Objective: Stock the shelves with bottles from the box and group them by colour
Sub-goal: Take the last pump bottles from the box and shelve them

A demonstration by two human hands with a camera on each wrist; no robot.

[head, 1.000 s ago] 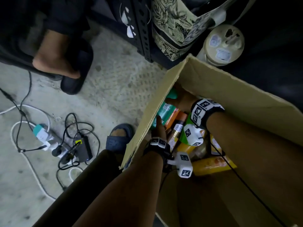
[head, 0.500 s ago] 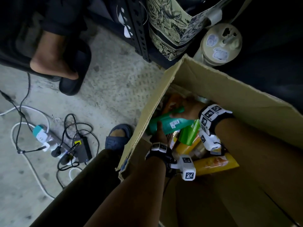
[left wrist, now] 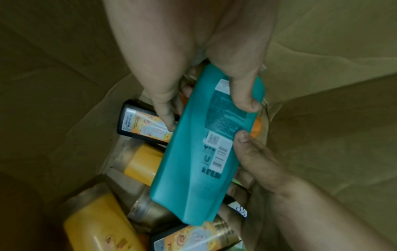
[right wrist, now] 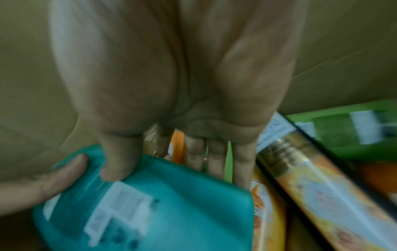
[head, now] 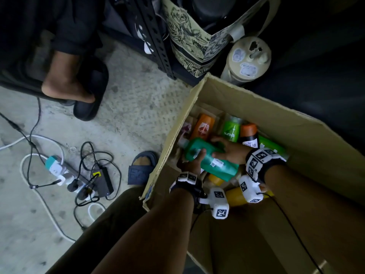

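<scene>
The teal bottle (head: 209, 158) lay tilted above the others inside the cardboard box (head: 308, 139). The left hand (head: 194, 162) gripped it, thumb across the label; the right hand (head: 230, 150) clasped its far side, thumb on top. Beneath sat two orange-capped bottles (head: 203, 126), two green ones (head: 231, 129), several yellow.

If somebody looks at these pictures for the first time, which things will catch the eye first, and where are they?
The teal-green bottle stands out first: both hands hold it over the middle of the cardboard box, the left hand near its cap end and the right hand across its body. Beneath it lie orange, green and yellow bottles. On the floor to the left, a power strip sits among tangled cables.
</scene>
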